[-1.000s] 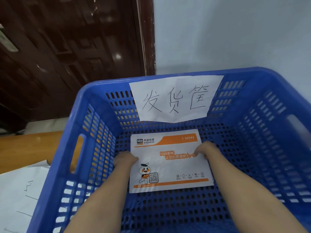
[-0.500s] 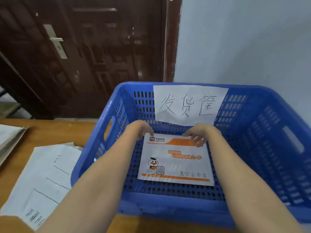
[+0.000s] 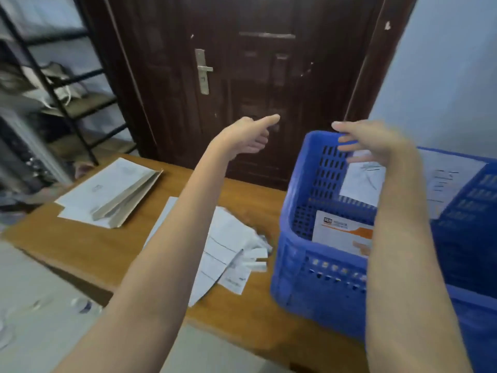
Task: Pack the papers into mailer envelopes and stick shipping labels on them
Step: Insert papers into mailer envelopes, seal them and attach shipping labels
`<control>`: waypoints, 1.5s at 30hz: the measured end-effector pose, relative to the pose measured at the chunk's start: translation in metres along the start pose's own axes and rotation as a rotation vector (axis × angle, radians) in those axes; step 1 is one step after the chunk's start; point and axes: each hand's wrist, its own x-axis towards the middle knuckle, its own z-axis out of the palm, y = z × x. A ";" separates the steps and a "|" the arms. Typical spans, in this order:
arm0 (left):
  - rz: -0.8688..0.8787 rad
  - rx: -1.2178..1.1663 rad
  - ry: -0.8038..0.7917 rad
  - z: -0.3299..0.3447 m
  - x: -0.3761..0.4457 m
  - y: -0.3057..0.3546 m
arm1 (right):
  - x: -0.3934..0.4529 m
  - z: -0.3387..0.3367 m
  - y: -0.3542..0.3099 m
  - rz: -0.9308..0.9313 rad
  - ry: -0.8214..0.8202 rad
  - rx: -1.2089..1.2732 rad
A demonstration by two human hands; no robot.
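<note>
Left hand: my left hand (image 3: pixel 246 135) is raised above the tabletop (image 3: pixel 88 238), fingers loose, holding nothing.
Right hand: my right hand (image 3: pixel 373 142) hangs over the blue basket (image 3: pixel 301 265), fingers spread, empty.
Mailer envelope: the mailer envelope (image 3: pixel 341 232) lies flat inside the basket.
Papers: loose papers (image 3: pixel 223 249) beside the basket; an envelope stack (image 3: pixel 110 192) further left.

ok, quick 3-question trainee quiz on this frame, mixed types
1. True or false: the mailer lies inside the blue basket.
2. What is the left hand holding?
A. a mailer
B. nothing
C. a label
3. Fill in: the stack of envelopes lies on the ____, left of the loose papers.

Key: 1 true; 2 B; 3 table. The right hand is also empty, above the basket.
</note>
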 end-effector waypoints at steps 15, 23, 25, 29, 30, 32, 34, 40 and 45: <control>-0.337 -0.235 0.461 -0.242 -0.134 -0.262 | -0.024 0.372 -0.024 0.039 -0.373 -0.007; -0.459 -0.240 0.513 -0.341 -0.093 -0.356 | 0.034 0.512 -0.020 0.151 -0.501 0.030; -0.503 -0.230 0.494 -0.363 -0.072 -0.368 | 0.051 0.543 -0.024 0.195 -0.509 0.063; -0.561 -0.176 0.424 -0.400 -0.027 -0.387 | 0.077 0.595 -0.024 0.295 -0.520 0.097; -0.568 -0.171 0.412 -0.409 -0.015 -0.391 | 0.085 0.606 -0.024 0.319 -0.517 0.096; -0.602 -0.156 0.372 -0.423 0.005 -0.400 | 0.095 0.622 -0.024 0.376 -0.491 0.089; -0.620 -0.148 0.331 -0.437 0.023 -0.408 | 0.106 0.636 -0.025 0.438 -0.469 0.111; -0.628 -0.163 0.264 -0.486 0.076 -0.440 | 0.140 0.679 -0.020 0.516 -0.385 0.100; -0.664 -0.198 0.221 -0.529 0.119 -0.470 | 0.162 0.719 -0.013 0.610 -0.299 0.081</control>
